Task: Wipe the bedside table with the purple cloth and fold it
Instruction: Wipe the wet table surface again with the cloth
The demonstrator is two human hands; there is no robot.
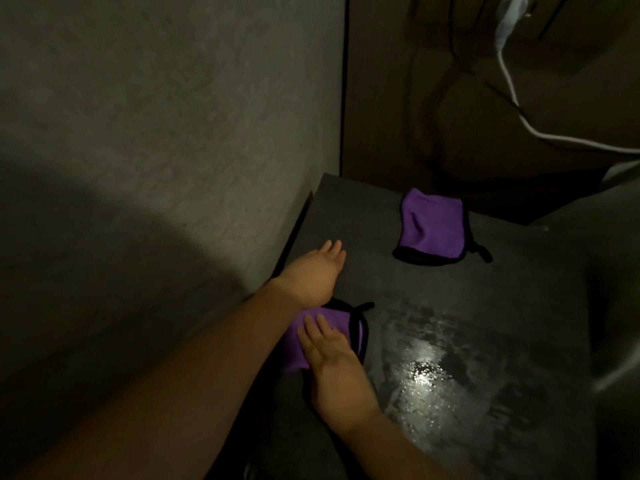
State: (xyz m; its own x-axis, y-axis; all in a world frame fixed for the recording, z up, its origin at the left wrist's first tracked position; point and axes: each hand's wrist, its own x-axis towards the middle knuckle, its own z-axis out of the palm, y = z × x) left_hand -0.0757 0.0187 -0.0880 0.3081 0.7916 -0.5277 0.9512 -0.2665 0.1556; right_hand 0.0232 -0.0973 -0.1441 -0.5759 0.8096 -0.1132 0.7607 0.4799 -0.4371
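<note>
Purple cloth, near [325,336]: black-edged, folded small, lying flat at the left front part of the dark table [519,306], close to the table's left edge. A black loop or tie sticks out from its far right corner. Part of it is covered by both arms.

Right hand [329,351]: palm down on this cloth, fingers straight and together, pressing its near right portion; grip released, nothing clasped.

Left hand [317,271]: just beyond the cloth, toward the wall side, fingers extended and loosely spread, pointing away from the person; grip released, holding nothing. Whether the palm touches the table surface cannot be told. Its forearm crosses over the cloth's left edge.

Purple cloth, far [433,230]: second folded piece, same black trim and a short black tab at its right corner, lying well beyond and to the right of the first cloth, toward the table's back edge, untouched.

Glare patch [426,372]: bright reflection with a mottled sheen on the table top, right of the first cloth.

Wall [156,133]: grey, textured, left of the cloth, flanking the table.

White cable [512,88]: hanging far beyond the cloth, at upper right, curving off to the right.
</note>
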